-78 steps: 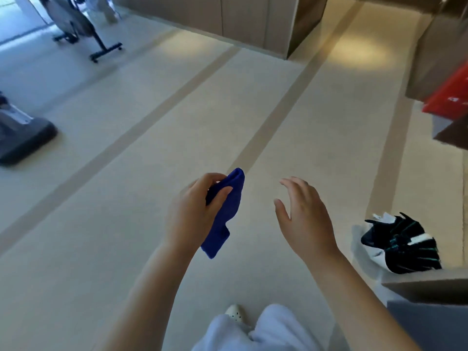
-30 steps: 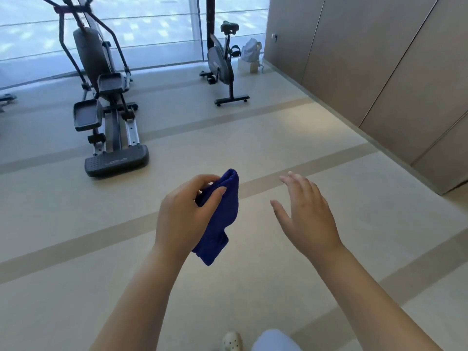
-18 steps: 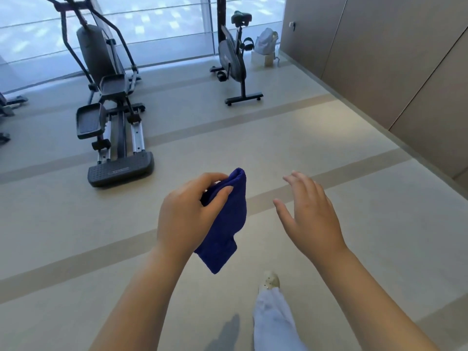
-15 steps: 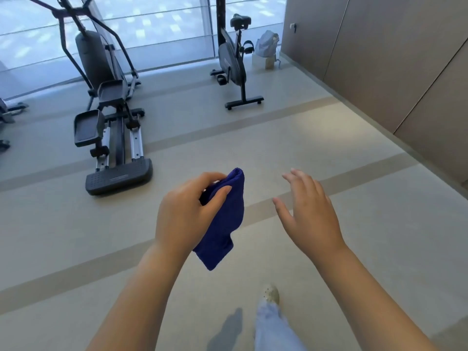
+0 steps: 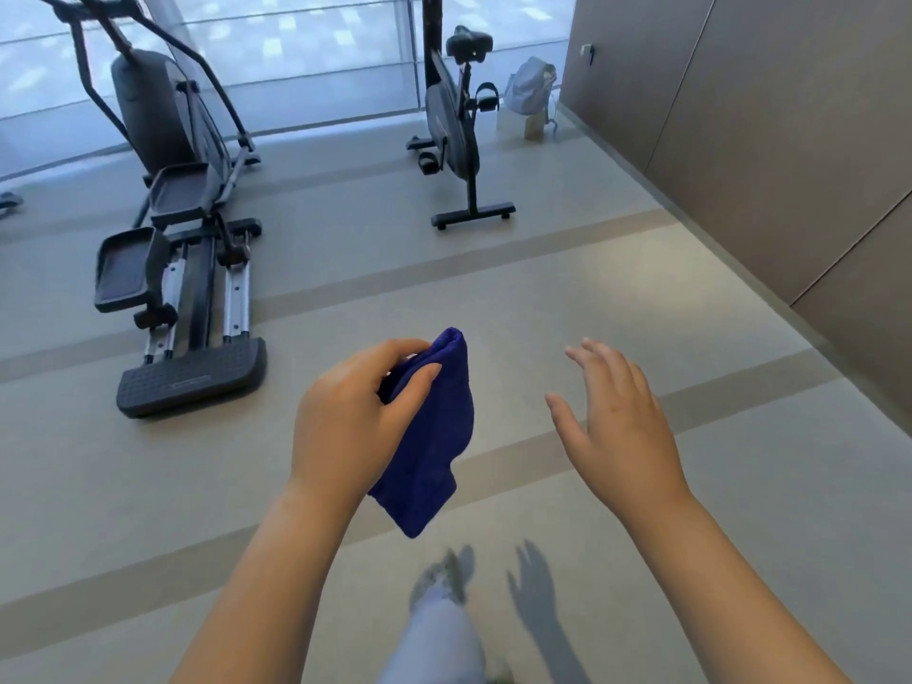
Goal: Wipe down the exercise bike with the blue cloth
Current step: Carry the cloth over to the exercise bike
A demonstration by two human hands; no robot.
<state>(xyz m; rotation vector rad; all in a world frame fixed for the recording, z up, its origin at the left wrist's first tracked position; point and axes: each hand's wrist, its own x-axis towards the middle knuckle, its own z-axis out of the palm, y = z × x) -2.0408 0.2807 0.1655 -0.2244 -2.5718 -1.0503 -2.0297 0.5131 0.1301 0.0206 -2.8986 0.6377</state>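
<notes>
My left hand [image 5: 350,427] grips a folded blue cloth [image 5: 434,436], which hangs down from between thumb and fingers at chest height. My right hand [image 5: 617,422] floats beside it with fingers spread and relaxed, holding nothing. The exercise bike [image 5: 456,125] stands far ahead near the window, grey body, black saddle, black T-shaped foot toward me. Both hands are well short of it, with open floor between.
An elliptical trainer [image 5: 182,229] stands ahead on the left, its rear footplate nearest me. A pale bag [image 5: 530,86] sits by the window past the bike. Brown wall panels [image 5: 770,130] run along the right. My leg and shoe [image 5: 439,614] show below.
The view has swung from open floor toward the machines, and both the bike and elliptical now look closer. My hands keep the same pose, the cloth still in my left.
</notes>
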